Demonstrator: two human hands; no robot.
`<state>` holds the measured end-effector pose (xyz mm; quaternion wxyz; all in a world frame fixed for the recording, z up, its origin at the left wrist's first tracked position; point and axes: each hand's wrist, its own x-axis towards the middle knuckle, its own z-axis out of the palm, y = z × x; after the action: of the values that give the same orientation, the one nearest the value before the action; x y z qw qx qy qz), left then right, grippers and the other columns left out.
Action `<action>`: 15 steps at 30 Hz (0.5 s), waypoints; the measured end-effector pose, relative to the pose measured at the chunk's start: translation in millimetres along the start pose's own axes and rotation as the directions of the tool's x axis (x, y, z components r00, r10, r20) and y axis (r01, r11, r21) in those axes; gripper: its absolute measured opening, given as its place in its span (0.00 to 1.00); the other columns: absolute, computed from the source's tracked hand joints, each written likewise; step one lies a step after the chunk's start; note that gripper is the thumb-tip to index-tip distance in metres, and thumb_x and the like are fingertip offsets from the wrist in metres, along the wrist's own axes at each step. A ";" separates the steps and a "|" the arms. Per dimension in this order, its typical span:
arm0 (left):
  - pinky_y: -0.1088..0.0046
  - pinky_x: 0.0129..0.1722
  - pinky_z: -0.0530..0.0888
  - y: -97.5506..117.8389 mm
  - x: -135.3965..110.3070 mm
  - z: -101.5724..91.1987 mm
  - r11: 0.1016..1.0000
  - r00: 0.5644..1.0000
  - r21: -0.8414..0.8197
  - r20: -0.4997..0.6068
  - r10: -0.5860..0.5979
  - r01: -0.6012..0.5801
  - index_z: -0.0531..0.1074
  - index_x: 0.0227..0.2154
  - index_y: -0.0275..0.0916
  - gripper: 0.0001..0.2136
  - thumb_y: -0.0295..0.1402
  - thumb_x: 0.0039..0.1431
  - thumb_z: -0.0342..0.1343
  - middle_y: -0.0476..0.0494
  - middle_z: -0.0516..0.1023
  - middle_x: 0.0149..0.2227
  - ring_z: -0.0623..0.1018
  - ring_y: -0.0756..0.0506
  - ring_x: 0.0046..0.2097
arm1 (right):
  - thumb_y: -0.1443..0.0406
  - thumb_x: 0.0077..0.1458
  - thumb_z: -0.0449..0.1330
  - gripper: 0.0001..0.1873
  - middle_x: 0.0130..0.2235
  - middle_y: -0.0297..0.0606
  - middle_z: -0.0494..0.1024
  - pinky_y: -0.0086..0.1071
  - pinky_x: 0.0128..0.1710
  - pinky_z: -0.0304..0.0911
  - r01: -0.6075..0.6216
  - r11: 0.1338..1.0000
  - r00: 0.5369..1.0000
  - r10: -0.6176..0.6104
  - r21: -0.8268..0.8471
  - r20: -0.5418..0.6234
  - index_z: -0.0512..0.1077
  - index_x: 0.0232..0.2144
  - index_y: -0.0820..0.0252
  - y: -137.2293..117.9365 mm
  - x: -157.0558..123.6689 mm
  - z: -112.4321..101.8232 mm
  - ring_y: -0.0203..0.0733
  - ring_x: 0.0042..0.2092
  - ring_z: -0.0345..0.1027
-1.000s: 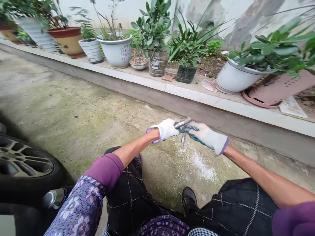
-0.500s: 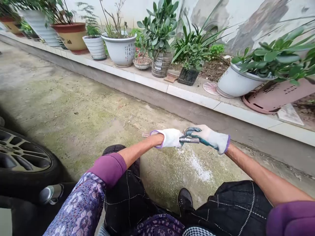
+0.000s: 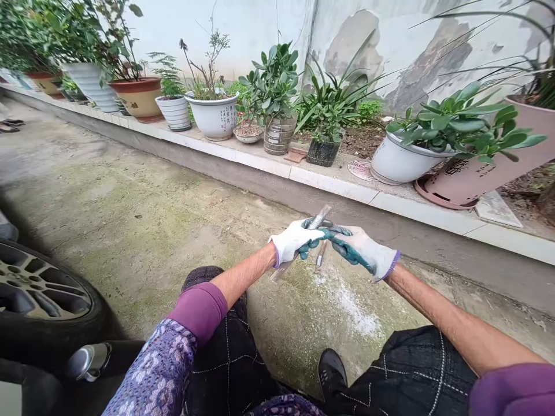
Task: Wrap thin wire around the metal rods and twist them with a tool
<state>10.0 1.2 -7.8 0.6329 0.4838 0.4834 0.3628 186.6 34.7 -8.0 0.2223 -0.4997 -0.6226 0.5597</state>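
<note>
Tilting up from level, the metal rod point(image 3: 318, 219) is now pointing to 1 o'clock in the head view, over the floor point(image 3: 130, 202). The left hand point(image 3: 295, 240) is wrapping its fingers tight around it; the right hand point(image 3: 364, 252), at its 3 o'clock, is curling its fingers shut against them, a thin stick point(image 3: 319, 261) hanging beneath

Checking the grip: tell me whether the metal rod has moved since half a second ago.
Yes. The metal rod has swung from lying level above the white powder patch to slanting, its upper end toward the planter ledge.

Left hand point(image 3: 295, 241), right hand point(image 3: 366, 254): white gloves point(image 3: 381, 261), green palms; purple sleeves point(image 3: 197, 303); black checked trousers point(image 3: 229, 358).
</note>
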 end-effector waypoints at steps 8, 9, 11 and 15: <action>0.81 0.14 0.55 34.1 -3.0 -40.0 0.955 0.959 -0.226 -0.250 0.132 -0.191 0.67 0.37 0.40 0.09 0.34 0.56 0.59 0.60 0.61 0.19 0.56 0.57 0.15 | 0.59 0.42 0.66 0.14 0.16 0.28 0.65 0.29 0.16 0.60 0.060 0.996 0.998 -0.058 0.064 -0.035 0.75 0.30 0.63 18.6 23.1 -39.5 0.32 0.18 0.56; 0.81 0.14 0.54 36.4 -3.3 -45.6 0.950 0.949 -0.225 -0.277 0.148 -0.214 0.66 0.36 0.40 0.08 0.34 0.56 0.58 0.60 0.61 0.19 0.56 0.57 0.15 | 0.61 0.42 0.65 0.11 0.16 0.28 0.66 0.29 0.17 0.62 0.038 0.999 0.996 -0.035 0.038 -0.079 0.75 0.29 0.64 25.0 27.7 -48.0 0.32 0.19 0.57; 0.80 0.13 0.55 37.5 -3.2 -51.5 0.959 0.932 -0.172 -0.323 0.162 -0.227 0.65 0.35 0.40 0.07 0.33 0.56 0.58 0.59 0.64 0.20 0.55 0.57 0.15 | 0.67 0.42 0.63 0.05 0.19 0.33 0.71 0.29 0.22 0.65 -0.027 0.998 0.985 0.016 -0.064 -0.169 0.75 0.26 0.63 37.7 35.5 -63.3 0.33 0.21 0.62; 0.80 0.13 0.57 26.4 -1.3 -39.3 0.988 0.941 0.023 -0.300 0.155 -0.155 0.66 0.34 0.38 0.05 0.30 0.56 0.56 0.54 0.73 0.23 0.56 0.58 0.14 | 0.73 0.40 0.61 0.12 0.34 0.40 0.82 0.33 0.36 0.71 -0.015 0.935 0.991 -0.034 -0.354 -0.132 0.78 0.30 0.62 45.3 39.3 -77.9 0.40 0.35 0.73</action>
<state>-28.0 17.4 15.5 0.5218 0.4593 0.5342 0.4810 252.9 100.2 -39.3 0.1731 -0.5657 -0.6989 0.4020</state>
